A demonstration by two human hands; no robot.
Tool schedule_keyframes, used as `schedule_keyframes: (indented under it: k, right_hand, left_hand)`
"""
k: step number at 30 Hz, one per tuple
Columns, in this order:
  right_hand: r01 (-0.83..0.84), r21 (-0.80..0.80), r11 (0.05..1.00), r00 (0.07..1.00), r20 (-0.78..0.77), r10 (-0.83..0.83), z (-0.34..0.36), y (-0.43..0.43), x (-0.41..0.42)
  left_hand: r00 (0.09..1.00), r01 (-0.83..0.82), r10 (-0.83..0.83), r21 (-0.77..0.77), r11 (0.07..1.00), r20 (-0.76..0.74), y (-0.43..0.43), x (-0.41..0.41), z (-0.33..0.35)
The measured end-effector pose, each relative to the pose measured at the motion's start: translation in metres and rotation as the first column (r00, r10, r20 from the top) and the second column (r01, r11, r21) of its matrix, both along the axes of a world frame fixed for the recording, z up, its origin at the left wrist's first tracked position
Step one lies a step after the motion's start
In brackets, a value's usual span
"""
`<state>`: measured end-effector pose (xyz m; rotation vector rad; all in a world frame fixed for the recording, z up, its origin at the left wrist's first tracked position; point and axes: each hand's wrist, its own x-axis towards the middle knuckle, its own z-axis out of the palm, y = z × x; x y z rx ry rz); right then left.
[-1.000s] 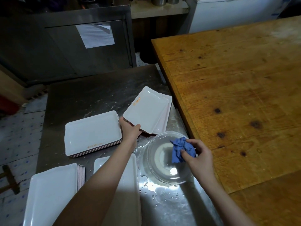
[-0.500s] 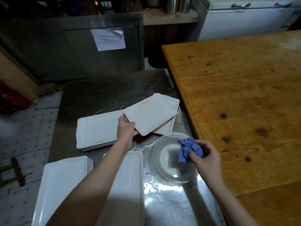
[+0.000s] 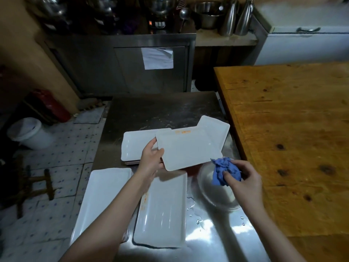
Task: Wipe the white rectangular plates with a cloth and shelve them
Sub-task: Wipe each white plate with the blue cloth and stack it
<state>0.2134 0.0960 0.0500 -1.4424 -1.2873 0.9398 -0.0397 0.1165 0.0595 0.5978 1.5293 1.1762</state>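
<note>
Here, a person's left hand (image 3: 151,159) grips one white rectangular plate (image 3: 188,148) by its short edge, thumb on top and fingers curled underneath. The plate is lifted and slightly tilted above a wet steel counter (image 3: 160,110). The right hand (image 3: 243,178), just beside the plate's near right corner, pinches a bunched blue cloth (image 3: 224,171) over a clear bowl (image 3: 213,193). Whether the cloth touches the plate cannot be told.

More white plates lie around: a far stack (image 3: 136,146) beyond the left hand, a spare plate (image 3: 217,129) beyond the held one, a near stack (image 3: 162,210) under the left forearm, and a side stack (image 3: 102,191) to its left. A wooden table (image 3: 292,138) lies to the right of the right hand.

Wiping seems about to begin. The plate is held by one edge only and may be wet, so a firm push from the cloth could twist it out of the grip onto the stacks below. Water droplets (image 3: 190,203) near the bowl could also re-wet any plate set down there.
</note>
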Motion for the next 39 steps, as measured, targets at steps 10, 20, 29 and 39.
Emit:
schedule_keyframes:
  k: [10, 20, 29, 39]
  right_hand:
    - [-0.097, 0.041, 0.994, 0.995, 0.002, 0.097, 0.013, -0.019, -0.042]
    - [-0.182, 0.161, 0.970, 0.983, -0.003, 0.185, 0.035, -0.026, -0.096]
    - [-0.359, 0.418, 0.834, 0.907, 0.368, 0.206, 0.034, -0.035, -0.124]
    - [-0.255, 0.281, 0.925, 0.847, 0.527, 0.073, 0.018, -0.018, -0.089]
  left_hand:
    - [0.991, 0.126, -0.123, 0.066, 0.990, -0.051, -0.052, -0.012, 0.032]
    - [0.970, 0.242, -0.238, 0.127, 0.962, -0.044, -0.092, -0.019, 0.038]
    - [0.970, 0.233, -0.243, 0.220, 0.947, 0.019, -0.110, -0.010, 0.041]
    - [0.985, 0.141, -0.160, 0.229, 0.963, 0.069, -0.121, -0.022, 0.039]
